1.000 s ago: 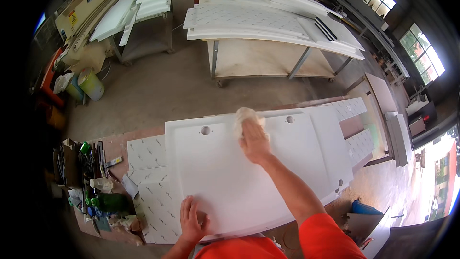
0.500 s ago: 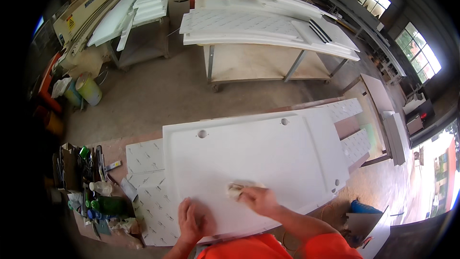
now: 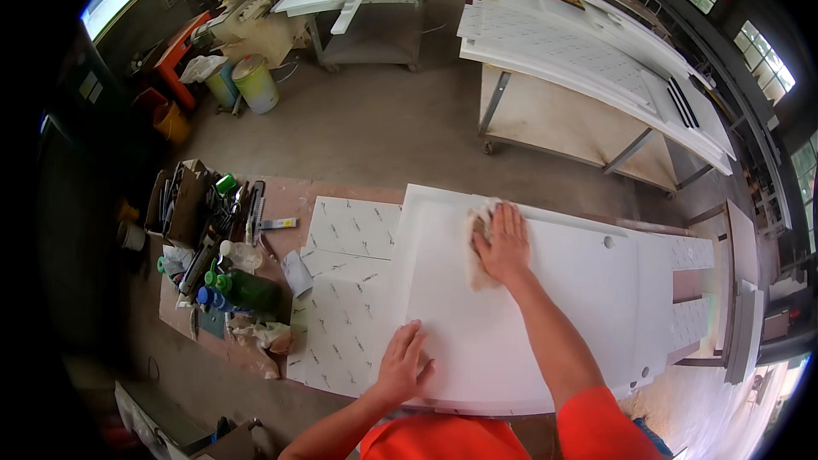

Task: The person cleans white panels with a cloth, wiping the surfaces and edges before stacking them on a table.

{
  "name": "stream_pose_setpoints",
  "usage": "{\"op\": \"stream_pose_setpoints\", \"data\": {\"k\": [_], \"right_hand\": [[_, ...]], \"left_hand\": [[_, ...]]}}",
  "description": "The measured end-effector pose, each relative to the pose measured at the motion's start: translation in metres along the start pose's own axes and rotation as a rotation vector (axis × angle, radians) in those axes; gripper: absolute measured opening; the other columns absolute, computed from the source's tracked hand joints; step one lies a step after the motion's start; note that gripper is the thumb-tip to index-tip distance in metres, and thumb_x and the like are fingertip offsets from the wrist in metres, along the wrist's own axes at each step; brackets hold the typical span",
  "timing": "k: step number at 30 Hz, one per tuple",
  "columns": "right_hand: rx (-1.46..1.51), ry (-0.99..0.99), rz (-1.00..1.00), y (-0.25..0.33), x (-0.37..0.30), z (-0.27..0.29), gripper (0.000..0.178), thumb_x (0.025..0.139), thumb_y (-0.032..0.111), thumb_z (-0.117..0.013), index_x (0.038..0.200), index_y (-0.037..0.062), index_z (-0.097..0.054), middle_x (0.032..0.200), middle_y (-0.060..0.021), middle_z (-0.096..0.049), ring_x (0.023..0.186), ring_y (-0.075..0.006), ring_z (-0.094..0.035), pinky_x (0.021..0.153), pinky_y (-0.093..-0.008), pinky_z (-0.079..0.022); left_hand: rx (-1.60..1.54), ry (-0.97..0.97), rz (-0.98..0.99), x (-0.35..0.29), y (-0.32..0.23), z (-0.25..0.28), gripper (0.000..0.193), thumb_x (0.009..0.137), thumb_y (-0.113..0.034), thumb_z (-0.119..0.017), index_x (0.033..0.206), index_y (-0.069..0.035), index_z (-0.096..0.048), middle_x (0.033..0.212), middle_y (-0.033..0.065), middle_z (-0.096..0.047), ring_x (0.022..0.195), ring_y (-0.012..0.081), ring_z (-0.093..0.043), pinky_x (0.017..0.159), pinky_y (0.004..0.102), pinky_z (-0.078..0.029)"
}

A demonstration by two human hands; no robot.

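Observation:
A large white panel (image 3: 545, 315) with a raised border and round holes lies flat in front of me. Toward its far left part, my right hand (image 3: 506, 249) presses a pale cloth rag (image 3: 481, 268) against the surface. The fingers stretch over the rag, and its crumpled edges stick out to the left and beyond the hand. My left hand (image 3: 404, 365) rests at the panel's near left edge, fingers extended and holding nothing. Patterned film-covered sheets (image 3: 345, 290) show beneath and beside the panel on the left.
Left of the sheets lie a green bottle (image 3: 253, 290), a clear bottle (image 3: 243, 256), a box of tools (image 3: 183, 209) and crumpled paper (image 3: 268, 336). Stacked white panels fill a wheeled table (image 3: 579, 132) at the back right and another table (image 3: 366, 43) farther left. Buckets (image 3: 255, 85) stand on the floor.
My right hand has carried the rag from the panel's near middle to its far left part, and its fingers have flattened out. The view has swung left. My left hand stays near the near edge.

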State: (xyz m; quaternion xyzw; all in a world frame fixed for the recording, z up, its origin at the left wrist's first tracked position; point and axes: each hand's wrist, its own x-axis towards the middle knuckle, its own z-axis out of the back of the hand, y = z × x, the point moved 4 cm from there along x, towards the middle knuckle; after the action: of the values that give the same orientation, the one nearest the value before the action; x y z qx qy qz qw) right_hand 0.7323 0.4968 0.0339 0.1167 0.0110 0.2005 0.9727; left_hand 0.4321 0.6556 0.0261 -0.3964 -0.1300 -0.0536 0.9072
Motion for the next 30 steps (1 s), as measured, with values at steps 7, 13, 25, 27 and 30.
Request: {"op": "stream_pose_setpoints", "data": {"k": [7, 13, 25, 27, 30], "right_hand": [[0.064, 0.006, 0.429, 0.127, -0.006, -0.032, 0.090, 0.100, 0.056, -0.058, 0.160, -0.0063, -0.035, 0.171, -0.0227, -0.030, 0.160, -0.0379, -0.026, 0.131, -0.0471, -0.021], [0.035, -0.075, 0.326, 0.114, 0.023, -0.028, 0.093, 0.097, 0.053, -0.065, 0.160, -0.0073, -0.033, 0.167, -0.0225, -0.035, 0.156, -0.0393, -0.030, 0.130, -0.0483, -0.023], [0.123, -0.088, 0.220, 0.127, 0.037, -0.022, 0.090, 0.093, 0.050, -0.070, 0.159, -0.0017, -0.037, 0.168, -0.0225, -0.034, 0.154, -0.0416, -0.033, 0.128, -0.0507, -0.027], [0.165, -0.001, 0.209, 0.141, 0.022, -0.011, 0.090, 0.094, 0.050, -0.069, 0.159, -0.0032, -0.037, 0.167, -0.0229, -0.035, 0.153, -0.0409, -0.035, 0.127, -0.0496, -0.029], [0.155, -0.029, 0.496, 0.148, -0.081, -0.029, 0.082, 0.098, 0.047, -0.064, 0.155, -0.0075, -0.042, 0.167, -0.0257, -0.036, 0.156, -0.0413, -0.033, 0.130, -0.0496, -0.023]], "left_hand": [[0.136, -0.110, 0.002, 0.006, -0.010, 0.012, 0.066, 0.089, -0.029, -0.078, 0.141, 0.004, -0.054, 0.155, 0.0304, -0.045, 0.145, 0.0509, -0.043, 0.120, 0.0591, -0.037], [0.094, -0.112, -0.052, 0.006, -0.013, 0.010, 0.068, 0.090, -0.030, -0.077, 0.143, 0.005, -0.052, 0.155, 0.0305, -0.044, 0.145, 0.0513, -0.043, 0.120, 0.0597, -0.037], [0.053, -0.088, -0.090, 0.003, -0.011, 0.012, 0.074, 0.088, -0.029, -0.080, 0.145, 0.006, -0.049, 0.157, 0.0322, -0.042, 0.146, 0.0527, -0.041, 0.122, 0.0604, -0.034], [0.061, -0.109, -0.078, 0.000, -0.009, 0.014, 0.074, 0.088, -0.029, -0.079, 0.145, 0.006, -0.048, 0.156, 0.0329, -0.042, 0.146, 0.0535, -0.041, 0.122, 0.0606, -0.033], [0.035, -0.152, -0.079, -0.003, -0.004, 0.016, 0.075, 0.088, -0.030, -0.078, 0.146, 0.007, -0.047, 0.156, 0.0347, -0.041, 0.146, 0.0547, -0.039, 0.122, 0.0620, -0.032]]}}
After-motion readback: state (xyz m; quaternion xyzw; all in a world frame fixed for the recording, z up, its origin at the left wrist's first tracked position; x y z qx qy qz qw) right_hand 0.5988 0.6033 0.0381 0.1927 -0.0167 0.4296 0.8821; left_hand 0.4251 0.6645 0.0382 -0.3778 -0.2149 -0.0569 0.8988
